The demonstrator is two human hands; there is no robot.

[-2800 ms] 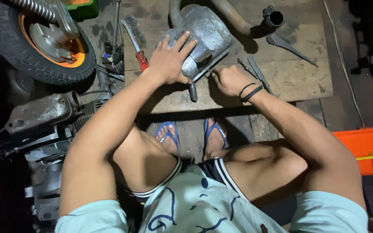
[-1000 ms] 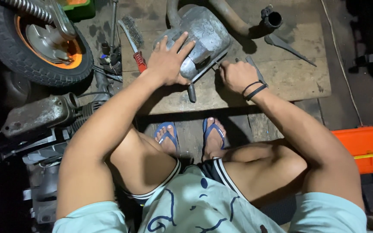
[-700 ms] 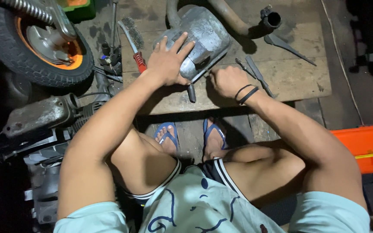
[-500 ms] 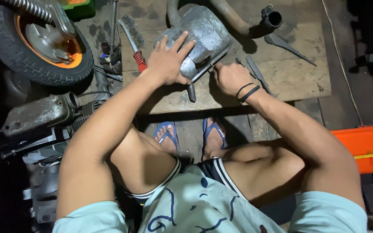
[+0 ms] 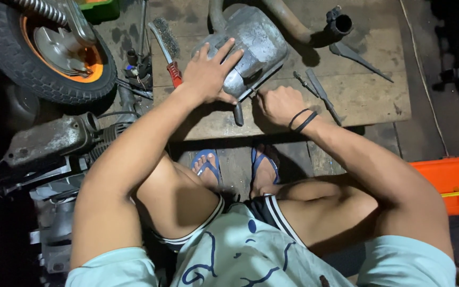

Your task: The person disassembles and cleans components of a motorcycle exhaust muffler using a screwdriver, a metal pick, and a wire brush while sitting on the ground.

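Note:
A dull grey metal exhaust muffler point(image 5: 258, 40) lies on a wooden board point(image 5: 367, 98). My left hand point(image 5: 208, 72) is spread over the muffler's near left side, pressing on it. My right hand point(image 5: 280, 103), with black bands on the wrist, is closed by the muffler's lower seam, pinching a small thin tool or fastener that I cannot make out. A short dark stub point(image 5: 238, 114) sticks out below the muffler between my hands.
A wire brush with a red handle point(image 5: 166, 48) lies left of the muffler. Flat metal tools point(image 5: 320, 93) and a bent pipe end point(image 5: 338, 24) lie to the right. A wheel with an orange rim point(image 5: 49, 53), an engine point(image 5: 54, 143) and an orange case point(image 5: 452, 180) surround the board.
My right hand has shifted slightly along the muffler's lower seam; the left hand stays pressed on the muffler.

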